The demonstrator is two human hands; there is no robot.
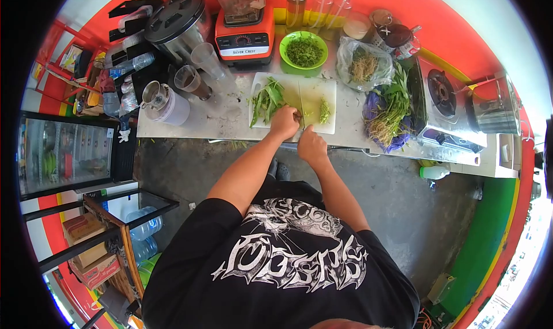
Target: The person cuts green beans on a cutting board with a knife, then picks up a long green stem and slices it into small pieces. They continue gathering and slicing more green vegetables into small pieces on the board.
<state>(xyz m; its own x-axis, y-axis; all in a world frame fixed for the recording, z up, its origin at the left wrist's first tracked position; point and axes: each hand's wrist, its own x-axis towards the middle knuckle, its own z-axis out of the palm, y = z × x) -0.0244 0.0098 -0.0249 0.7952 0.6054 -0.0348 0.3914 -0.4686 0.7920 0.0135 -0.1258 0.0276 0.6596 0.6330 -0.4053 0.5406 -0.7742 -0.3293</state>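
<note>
On the counter's front edge lies a white cutting board (327, 90). My left hand (285, 122) is closed over the stem end of the leafy greens (268, 100), whose long leaves spread over the board's left half. Just right of it, my right hand (312, 145) grips a knife (300, 101), its thin blade pointing away from me across the board beside my left fingers. The knife's handle is hidden in my fist. Chopped green pieces (324, 111) lie on the right side of the board.
Behind the board stand a bright green bowl (303, 66) of chopped greens and a red blender (244, 40). To the right are a plastic bag (364, 64) with roots, a bundle of rooted greens (391, 110) and a gas stove (442, 93). Plastic cups (193, 82) stand left.
</note>
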